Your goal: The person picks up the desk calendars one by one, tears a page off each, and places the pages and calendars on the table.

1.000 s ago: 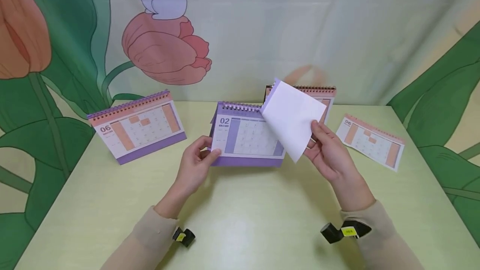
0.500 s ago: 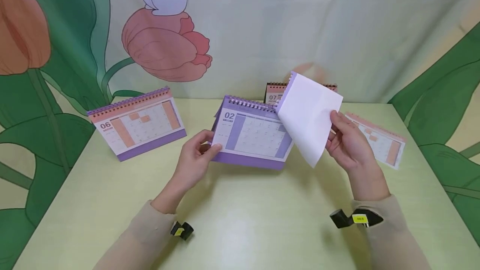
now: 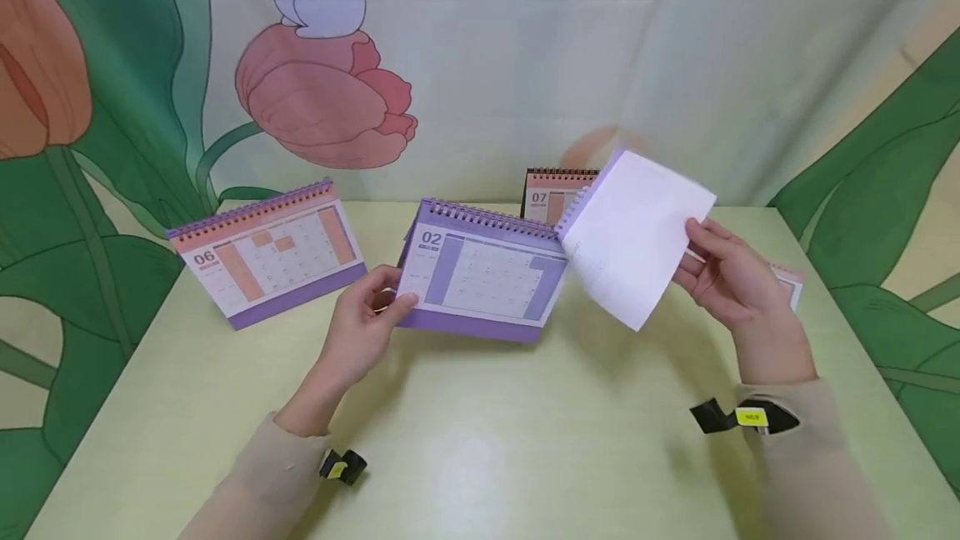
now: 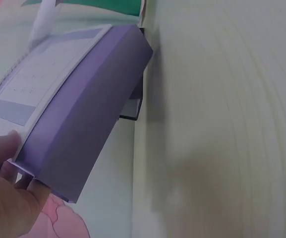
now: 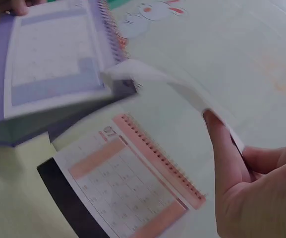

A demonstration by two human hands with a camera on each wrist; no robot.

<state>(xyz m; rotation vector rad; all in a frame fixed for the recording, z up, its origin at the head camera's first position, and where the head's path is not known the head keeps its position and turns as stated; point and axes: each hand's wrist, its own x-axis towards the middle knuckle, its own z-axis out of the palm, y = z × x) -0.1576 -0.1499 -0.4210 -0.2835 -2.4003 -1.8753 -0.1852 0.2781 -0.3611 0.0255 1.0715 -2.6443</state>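
My left hand (image 3: 360,323) grips the lower left corner of a purple desk calendar (image 3: 480,277), thumb on the front. The calendar shows month 02 and tilts down to the right, lifted off the table in the left wrist view. My right hand (image 3: 738,277) pinches the right edge of a calendar page (image 3: 637,240), its blank white back turned up. The page's purple, hole-punched edge slants up from the right end of the calendar's coil. Whether it still hangs on the last ring, I cannot tell. In the right wrist view the page (image 5: 147,72) appears bent and nearly edge-on.
A pink calendar (image 3: 273,257) on month 06 stands at the left. Behind the page stands another pink calendar (image 3: 547,198) on month 07, partly hidden. A loose page (image 3: 787,282) lies mostly behind my right hand. A printed curtain (image 3: 487,65) hangs behind the table (image 3: 465,440).
My right hand has moved right with the page, drawing more of its edge away from the coil. The purple calendar has tilted, its right end lower, and my left hand has shifted slightly left.
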